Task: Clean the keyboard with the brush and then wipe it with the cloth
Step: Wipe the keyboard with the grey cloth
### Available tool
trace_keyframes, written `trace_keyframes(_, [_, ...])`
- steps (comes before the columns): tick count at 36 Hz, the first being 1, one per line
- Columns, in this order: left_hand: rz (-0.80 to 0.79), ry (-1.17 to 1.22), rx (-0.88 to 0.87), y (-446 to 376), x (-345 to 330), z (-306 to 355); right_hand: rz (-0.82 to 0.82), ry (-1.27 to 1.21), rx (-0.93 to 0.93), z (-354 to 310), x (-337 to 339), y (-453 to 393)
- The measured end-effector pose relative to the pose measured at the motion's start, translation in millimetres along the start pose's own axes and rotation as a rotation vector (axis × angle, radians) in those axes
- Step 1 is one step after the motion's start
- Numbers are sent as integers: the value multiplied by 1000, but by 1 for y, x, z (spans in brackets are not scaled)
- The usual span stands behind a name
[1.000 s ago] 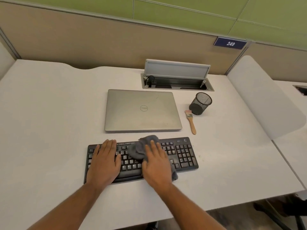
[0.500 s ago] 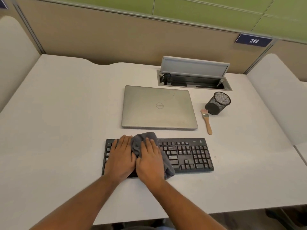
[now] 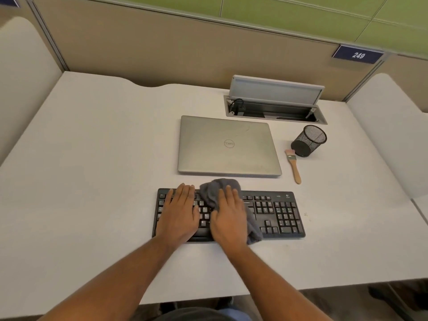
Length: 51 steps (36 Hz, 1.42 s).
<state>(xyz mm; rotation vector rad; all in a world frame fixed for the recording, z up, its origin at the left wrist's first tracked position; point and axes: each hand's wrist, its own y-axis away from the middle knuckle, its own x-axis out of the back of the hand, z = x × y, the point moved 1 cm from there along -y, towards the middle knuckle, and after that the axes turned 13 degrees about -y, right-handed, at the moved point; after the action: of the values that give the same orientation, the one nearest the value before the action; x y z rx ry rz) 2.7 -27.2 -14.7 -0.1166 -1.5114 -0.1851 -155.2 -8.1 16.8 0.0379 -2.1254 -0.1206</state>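
A black keyboard (image 3: 278, 214) lies on the white desk (image 3: 92, 181) near its front edge. My left hand (image 3: 179, 214) rests flat on the keyboard's left part, fingers straight. Just to its right, my right hand (image 3: 228, 216) presses a grey cloth (image 3: 214, 193) flat onto the keys at the keyboard's middle; the cloth bunches out beyond my fingertips and trails off past the keyboard's front edge. A small wooden-handled brush (image 3: 293, 165) lies on the desk to the right of the laptop, apart from both hands.
A closed silver laptop (image 3: 228, 147) sits just behind the keyboard. A black mesh pen cup (image 3: 309, 141) stands beside the brush. An open cable tray (image 3: 275, 105) is set into the desk's back. Partition walls ring the desk.
My right hand and the cloth slid left along the keys until they reached my left hand, then shifted slightly right again. The left hand stayed on the keyboard. The camera view shifted.
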Motion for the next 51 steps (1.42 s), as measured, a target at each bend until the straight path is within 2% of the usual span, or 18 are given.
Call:
trace_keyframes(6, [-23,94,-105,-1,-6,-13,-42,19,146,6,-16,47])
trace_keyframes(10, [-12,46,-240,1,-1,-36,40,47,50,39,1,63])
trace_keyframes(12, [32,-26,-216,5,-1,-45,85,43,-26,46,3,69])
trace_keyframes(15, [21,-48,-100,11,-3,-49,41,13,-35,36,-5,80])
trace_keyframes(17, [9,33,-63,11,-5,-48,-10,33,44,20,-15,89])
trace_keyframes(21, [7,184,-81,7,-9,-52,-147,122,331,-7,-40,100])
trace_keyframes(24, [28,229,-91,8,-10,-55,-143,116,375,-10,-41,87])
trace_keyframes(26, [46,239,-93,9,-10,-56,-125,136,345,-5,-32,72])
trace_keyframes(29, [58,257,-84,10,-10,-56,-93,90,183,8,-10,49])
trace_keyframes(34, [72,264,-83,12,-10,-55,138,27,-120,32,24,8])
trace_keyframes(37, [75,272,-76,11,-12,-55,116,-9,-191,20,18,-6])
trace_keyframes(45, [79,329,-81,8,-14,-56,-64,-11,98,-59,-31,6])
trace_keyframes(51, [91,331,-90,7,-16,-58,-148,-8,198,-34,-11,2])
